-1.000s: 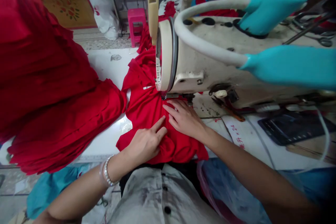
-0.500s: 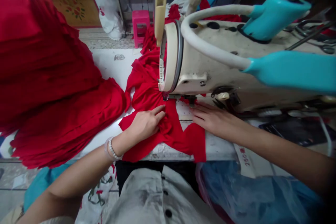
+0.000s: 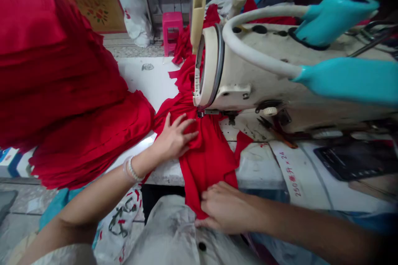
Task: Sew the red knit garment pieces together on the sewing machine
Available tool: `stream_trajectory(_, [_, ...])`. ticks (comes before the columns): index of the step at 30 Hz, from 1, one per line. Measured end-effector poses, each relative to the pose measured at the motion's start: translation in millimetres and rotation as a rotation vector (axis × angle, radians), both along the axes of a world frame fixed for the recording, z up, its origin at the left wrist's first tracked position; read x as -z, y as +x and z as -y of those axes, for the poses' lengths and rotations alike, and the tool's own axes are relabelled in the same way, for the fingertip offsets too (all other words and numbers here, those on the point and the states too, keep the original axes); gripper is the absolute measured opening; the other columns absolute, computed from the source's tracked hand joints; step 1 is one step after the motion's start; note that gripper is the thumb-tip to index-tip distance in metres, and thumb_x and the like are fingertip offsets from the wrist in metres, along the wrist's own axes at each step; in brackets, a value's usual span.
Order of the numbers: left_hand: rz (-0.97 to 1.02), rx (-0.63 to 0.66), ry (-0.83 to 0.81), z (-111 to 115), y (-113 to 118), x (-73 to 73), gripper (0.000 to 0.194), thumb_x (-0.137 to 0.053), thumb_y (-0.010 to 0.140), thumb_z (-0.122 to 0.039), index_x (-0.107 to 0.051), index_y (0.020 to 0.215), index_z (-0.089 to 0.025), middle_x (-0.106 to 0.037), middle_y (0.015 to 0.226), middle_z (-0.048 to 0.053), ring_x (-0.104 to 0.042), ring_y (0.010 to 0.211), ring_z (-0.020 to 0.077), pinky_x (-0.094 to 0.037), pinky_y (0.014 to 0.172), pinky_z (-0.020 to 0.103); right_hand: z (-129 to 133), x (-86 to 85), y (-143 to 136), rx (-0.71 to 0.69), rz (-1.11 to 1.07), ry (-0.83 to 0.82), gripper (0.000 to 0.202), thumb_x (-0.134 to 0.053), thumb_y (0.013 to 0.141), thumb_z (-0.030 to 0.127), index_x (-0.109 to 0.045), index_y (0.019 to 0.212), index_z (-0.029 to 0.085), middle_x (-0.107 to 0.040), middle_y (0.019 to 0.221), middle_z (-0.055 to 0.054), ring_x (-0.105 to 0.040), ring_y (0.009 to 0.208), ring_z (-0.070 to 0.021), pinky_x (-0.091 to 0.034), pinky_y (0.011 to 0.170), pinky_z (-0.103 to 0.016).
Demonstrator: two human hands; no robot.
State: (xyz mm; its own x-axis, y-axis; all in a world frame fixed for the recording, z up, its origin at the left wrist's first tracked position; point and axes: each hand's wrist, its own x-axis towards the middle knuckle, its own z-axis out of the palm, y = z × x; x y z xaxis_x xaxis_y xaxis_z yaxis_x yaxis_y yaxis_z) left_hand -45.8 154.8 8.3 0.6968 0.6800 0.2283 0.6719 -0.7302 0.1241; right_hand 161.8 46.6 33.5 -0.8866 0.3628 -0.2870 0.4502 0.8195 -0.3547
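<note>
Head view: white flat work table (image 3: 133,70). Across it, red thin-cloth piece (image 3: 209,151), running from beneath cream metal sewing machine (image 3: 245,66) over near table edge. Left hand (image 3: 175,138): fingers splayed on cloth, gripping nothing. Right hand (image 3: 222,207): fingers closed on near end. Appears to be straightening cloth for stitching; calls for keeping it flat, aligned. Legible on white card strip (image 3: 292,169), in red: "250毫升 x 24". Brands: none readable.

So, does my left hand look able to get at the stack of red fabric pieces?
Probably yes: your left hand lies spread on the crumpled red cloth just beside the stack, with nothing visible standing between.
</note>
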Motion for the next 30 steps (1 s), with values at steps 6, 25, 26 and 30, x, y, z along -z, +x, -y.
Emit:
stream_trajectory(6, [0.099, 0.058, 0.087, 32, -7, 8.3, 0.034, -0.048, 0.105, -0.036, -0.067, 0.122, -0.014, -0.065, 0.084, 0.005, -0.059, 0.070, 0.0136, -0.046, 0.060, 0.025, -18, 25.5, 24, 0.283, -0.434, 0.544, 0.051, -0.056, 0.096, 0.052, -0.070, 0.114, 0.006, -0.069, 0.113, -0.017, -0.059, 0.108, -0.0286, -0.047, 0.093, -0.040])
stream_trajectory(25, [0.154, 0.136, 0.048, 69, 4, 1.2, 0.033, -0.035, 0.107, -0.022, -0.066, 0.113, -0.011, -0.066, 0.085, 0.006, -0.061, 0.065, 0.0126, -0.044, 0.054, 0.023, 37, 77.4, 12, 0.453, -0.494, 0.684, 0.035, -0.065, 0.089, 0.058, -0.074, 0.113, 0.033, -0.065, 0.114, -0.006, -0.049, 0.114, -0.0251, -0.036, 0.104, -0.039])
stream_trajectory(26, [0.176, 0.118, 0.035, 68, 4, 0.9, 0.031, -0.037, 0.107, -0.023, -0.065, 0.114, -0.012, -0.066, 0.084, 0.004, -0.060, 0.063, 0.0112, -0.041, 0.051, 0.021, 37, 77.2, 11, 0.448, -0.482, 0.687, 0.038, -0.066, 0.088, 0.058, -0.073, 0.117, 0.034, -0.064, 0.114, -0.006, -0.049, 0.114, -0.0256, -0.035, 0.104, -0.040])
stream_trajectory(30, [0.319, 0.001, 0.131, 56, 1, -8.6, 0.019, -0.052, 0.103, -0.022, -0.065, 0.115, -0.015, -0.063, 0.081, 0.002, -0.058, 0.064, 0.0097, -0.039, 0.052, 0.020, 39, 75.9, 7, 0.443, -0.459, 0.704, 0.043, -0.070, 0.085, 0.058, -0.071, 0.122, 0.035, -0.064, 0.114, -0.005, -0.048, 0.113, -0.0267, -0.034, 0.104, -0.042])
